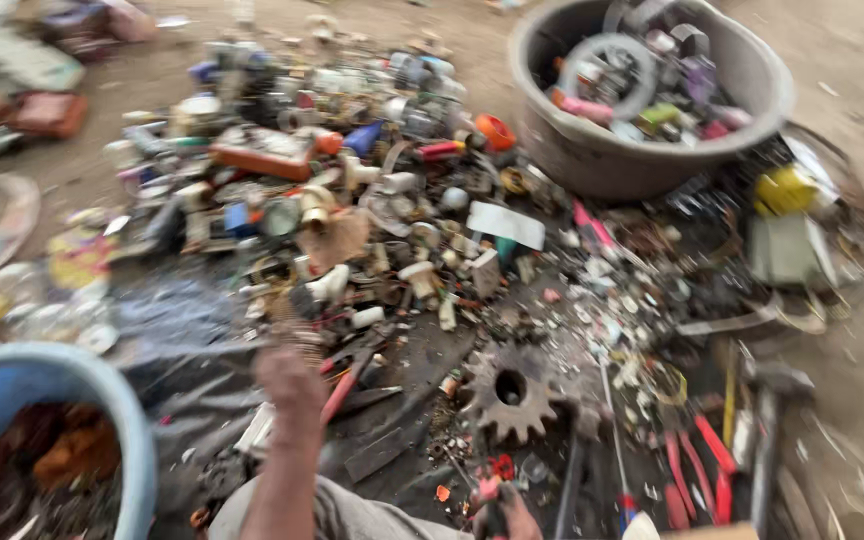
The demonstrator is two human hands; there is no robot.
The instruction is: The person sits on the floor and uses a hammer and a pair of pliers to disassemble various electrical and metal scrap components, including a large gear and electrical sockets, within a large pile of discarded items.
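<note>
Two hands are seen low in the frame: the left hand point(290, 382), fingers blurred beyond telling, is best steadied over the scrap pile point(372, 230), while the right hand point(508, 512) pinches a small red piece point(497, 470) beside the rusty gear point(510, 390).

A flat orange-red box point(262, 158) lies at ten o'clock in the scrap heap. A white rectangular card point(506, 224) rests near the centre. A yellow, colourfully printed wrapper point(80, 256) lies at nine o'clock.

Motion blur smears the left hand point(287, 378); the right hand point(508, 515) is cut off by the bottom edge.
</note>
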